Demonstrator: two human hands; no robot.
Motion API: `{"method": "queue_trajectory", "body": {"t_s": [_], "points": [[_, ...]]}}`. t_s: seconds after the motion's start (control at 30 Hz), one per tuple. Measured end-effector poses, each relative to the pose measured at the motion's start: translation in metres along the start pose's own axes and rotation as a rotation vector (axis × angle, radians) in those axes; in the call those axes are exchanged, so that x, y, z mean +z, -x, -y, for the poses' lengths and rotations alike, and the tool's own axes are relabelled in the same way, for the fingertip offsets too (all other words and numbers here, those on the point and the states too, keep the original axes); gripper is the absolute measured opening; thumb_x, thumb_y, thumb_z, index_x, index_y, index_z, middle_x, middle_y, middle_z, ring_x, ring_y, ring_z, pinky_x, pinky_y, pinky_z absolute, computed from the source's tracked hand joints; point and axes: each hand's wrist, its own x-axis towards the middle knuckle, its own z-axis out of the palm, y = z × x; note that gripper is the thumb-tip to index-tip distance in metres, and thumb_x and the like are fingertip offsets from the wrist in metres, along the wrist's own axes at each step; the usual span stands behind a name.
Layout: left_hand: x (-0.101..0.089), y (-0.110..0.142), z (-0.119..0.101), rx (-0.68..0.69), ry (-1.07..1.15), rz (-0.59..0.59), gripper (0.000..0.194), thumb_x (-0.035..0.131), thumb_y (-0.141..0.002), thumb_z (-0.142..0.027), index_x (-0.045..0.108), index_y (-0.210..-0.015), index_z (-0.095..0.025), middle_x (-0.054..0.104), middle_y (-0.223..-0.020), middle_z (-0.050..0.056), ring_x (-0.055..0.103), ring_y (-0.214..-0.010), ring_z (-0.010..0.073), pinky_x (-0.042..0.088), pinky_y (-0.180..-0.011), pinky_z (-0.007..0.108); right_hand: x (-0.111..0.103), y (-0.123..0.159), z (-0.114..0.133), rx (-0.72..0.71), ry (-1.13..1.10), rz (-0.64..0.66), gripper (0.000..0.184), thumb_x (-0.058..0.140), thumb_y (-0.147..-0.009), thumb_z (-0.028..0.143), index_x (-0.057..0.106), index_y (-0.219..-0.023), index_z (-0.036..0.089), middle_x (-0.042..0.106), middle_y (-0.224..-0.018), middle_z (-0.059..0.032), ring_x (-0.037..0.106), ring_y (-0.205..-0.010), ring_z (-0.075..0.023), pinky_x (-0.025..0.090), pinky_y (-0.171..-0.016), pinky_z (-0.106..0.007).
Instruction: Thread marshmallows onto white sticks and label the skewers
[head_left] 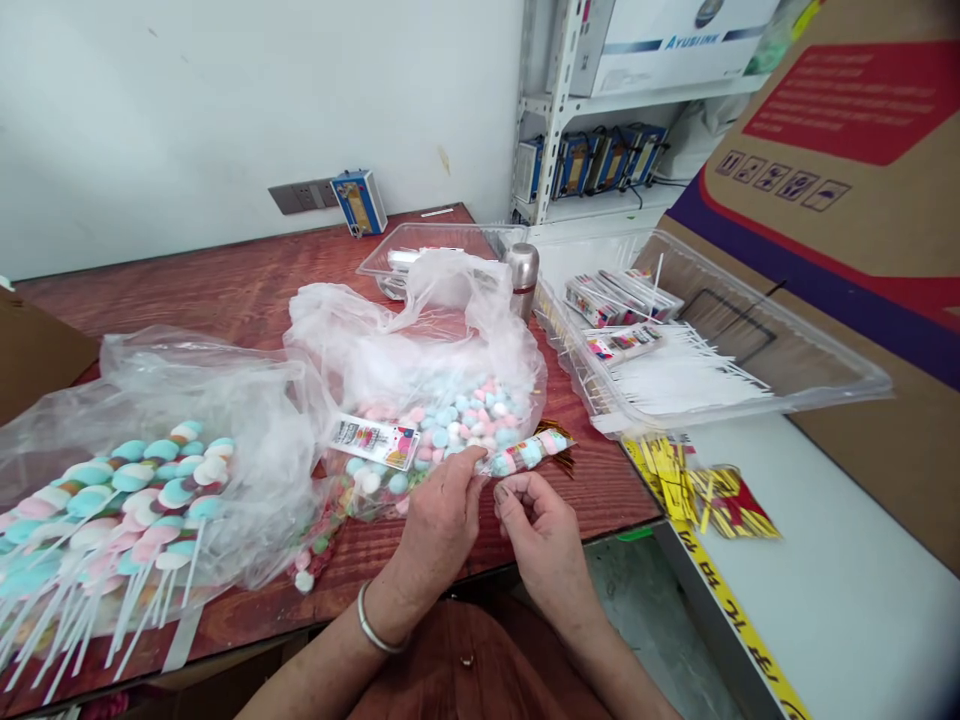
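Observation:
My left hand (442,515), with a bangle on its wrist, pinches the near end of a clear wrapped stick of pastel marshmallows (529,453). My right hand (545,535) is just below and right of it, thumb and fingertips pressed together; what they hold, if anything, is too small to make out. Beyond the wrapped stick lie gold twist ties (562,450). An open plastic bag of loose marshmallows (465,420) is in front of my hands, and a printed card packet (375,441) rests on its near left side.
Marshmallow skewers on white sticks (142,490) lie on plastic at the left. A clear tray (615,425) of white sticks and printed packets stands at the right. A steel flask (523,280) is behind the bag. Yellow twist ties (667,475) lie on the white surface beside a large carton (840,240).

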Motion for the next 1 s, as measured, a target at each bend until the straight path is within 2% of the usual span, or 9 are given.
{"method": "queue_trajectory", "body": {"t_s": [0.13,0.23,0.33,0.5,0.6,0.7,0.8,0.9,1.0], "points": [[0.003,0.005,0.003,-0.068,0.010,0.024,0.033,0.047,-0.094,-0.018,0.056,-0.126,-0.018,0.072,-0.091,0.008,0.067,-0.079,0.0194,0.050,-0.072,0.029,-0.001,0.000,0.006,-0.060,-0.025,0.063,0.017,0.056,-0.090,0.032,0.058,-0.078,0.019,0.058,-0.073,0.0011,0.050,-0.068,-0.0133,0.041,-0.063,-0.024],[0.005,0.008,0.005,-0.073,0.010,0.012,0.035,0.048,-0.094,-0.019,0.056,-0.128,-0.019,0.071,-0.090,0.008,0.067,-0.078,0.0192,0.050,-0.072,0.029,0.000,-0.002,0.006,0.082,-0.139,0.097,0.021,0.059,-0.088,0.037,0.058,-0.077,0.019,0.050,-0.060,0.0050,0.043,-0.054,-0.0103,0.035,-0.051,-0.022],[0.005,0.010,0.008,0.020,-0.023,0.031,0.036,0.045,-0.095,-0.016,0.060,-0.128,-0.021,0.069,-0.090,0.008,0.065,-0.081,0.0189,0.050,-0.073,0.028,0.003,-0.004,0.003,0.262,-0.349,0.107,0.028,0.064,-0.084,0.043,0.054,-0.073,0.020,0.043,-0.053,0.0087,0.033,-0.042,-0.0061,0.025,-0.040,-0.020],[0.001,0.008,0.008,0.045,0.040,0.038,0.035,0.044,-0.095,-0.013,0.069,-0.118,-0.022,0.066,-0.082,0.006,0.060,-0.077,0.0169,0.048,-0.071,0.027,0.006,-0.004,-0.003,0.361,-0.481,0.089,0.033,0.069,-0.078,0.044,0.050,-0.067,0.020,0.041,-0.054,0.0099,0.027,-0.037,-0.0029,0.021,-0.036,-0.019],[0.000,0.003,0.002,-0.139,0.296,0.006,0.025,0.054,-0.091,-0.016,0.074,-0.104,-0.021,0.068,-0.087,0.007,0.061,-0.083,0.0175,0.048,-0.076,0.028,0.006,-0.003,-0.009,0.269,-0.318,0.021,0.026,0.064,-0.082,0.042,0.053,-0.073,0.020,0.043,-0.054,0.0087,0.034,-0.041,-0.0065,0.028,-0.040,-0.021],[0.003,-0.003,-0.005,-0.536,0.728,0.059,0.011,0.067,-0.083,-0.026,0.075,-0.087,-0.018,0.063,-0.069,0.002,0.054,-0.065,0.0133,0.043,-0.062,0.024,0.006,-0.005,-0.016,0.055,0.035,-0.088,0.017,0.056,-0.087,0.035,0.057,-0.080,0.019,0.059,-0.067,0.0008,0.052,-0.059,-0.0142,0.041,-0.056,-0.027],[0.008,-0.007,-0.010,-0.864,1.218,0.123,0.023,0.079,-0.071,-0.034,0.070,-0.077,-0.013,0.049,-0.056,-0.004,0.037,-0.050,0.0062,0.031,-0.049,0.019,0.006,-0.009,-0.020,-0.087,0.259,-0.127,0.015,0.051,-0.090,0.031,0.055,-0.079,0.021,0.064,-0.077,-0.0037,0.058,-0.073,-0.0194,0.044,-0.068,-0.032],[0.011,-0.008,-0.012,-0.976,1.463,0.147,0.031,0.086,-0.063,-0.032,0.065,-0.073,-0.011,0.047,-0.059,-0.004,0.033,-0.051,0.0031,0.025,-0.047,0.016,0.004,-0.013,-0.019,-0.174,0.262,-0.144,0.010,0.051,-0.089,0.028,0.058,-0.089,0.020,0.064,-0.094,-0.0079,0.060,-0.087,-0.0215,0.047,-0.077,-0.034],[0.014,-0.007,-0.012,-0.971,1.490,0.141,0.031,0.084,-0.065,-0.031,0.063,-0.076,-0.011,0.046,-0.062,-0.004,0.032,-0.051,0.0027,0.024,-0.046,0.015,0.000,-0.016,-0.015,-0.158,0.170,-0.050,0.019,0.050,-0.093,0.029,0.059,-0.106,0.019,0.065,-0.105,-0.0088,0.062,-0.093,-0.0206,0.048,-0.082,-0.032]]}}
